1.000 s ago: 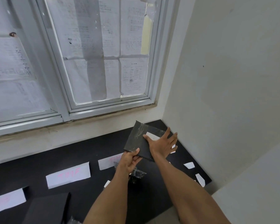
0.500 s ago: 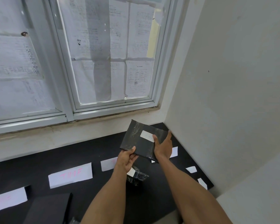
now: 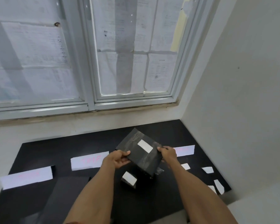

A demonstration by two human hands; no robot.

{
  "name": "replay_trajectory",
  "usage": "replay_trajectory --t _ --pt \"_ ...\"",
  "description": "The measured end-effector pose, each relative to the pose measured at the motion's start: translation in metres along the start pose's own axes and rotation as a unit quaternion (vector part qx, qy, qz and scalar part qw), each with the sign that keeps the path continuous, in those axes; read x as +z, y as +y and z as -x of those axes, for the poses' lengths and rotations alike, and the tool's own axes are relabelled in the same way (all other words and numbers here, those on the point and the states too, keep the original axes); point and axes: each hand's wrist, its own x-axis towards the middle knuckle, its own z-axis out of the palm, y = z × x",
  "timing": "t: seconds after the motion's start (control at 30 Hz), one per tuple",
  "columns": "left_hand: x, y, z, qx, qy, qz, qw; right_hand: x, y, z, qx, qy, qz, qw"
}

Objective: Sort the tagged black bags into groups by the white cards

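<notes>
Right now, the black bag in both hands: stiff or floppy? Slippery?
Probably stiff: the black bag looks flat, gripped only at opposite edges by the left hand and right hand. Likely slick: its wrap shows glossy streaks.

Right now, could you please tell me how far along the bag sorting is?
Done: possibly a dark flat pile by the left white card. In hand: left hand and right hand grip a flat black plastic bag, white tag up. Left: another tagged black bag lies beneath it, unsorted.
</notes>
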Motion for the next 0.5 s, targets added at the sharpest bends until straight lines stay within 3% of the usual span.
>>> replay_trajectory --t 0.13,0.3,0.5 --pt "-0.049 -0.008 0.011 -0.038 0.114 -0.083 0.989 0.034 0.038 0.009 0.156 -0.178 -0.073 0.969" --pt "-0.102 -0.029 0.022 -0.067 0.231 -0.12 0.963 0.088 0.077 0.032 0.25 -0.295 -0.055 0.92" --pt "-0.158 -0.053 0.02 -0.08 0.245 -0.036 0.966 0.122 0.104 0.043 0.311 -0.3 -0.075 0.899"
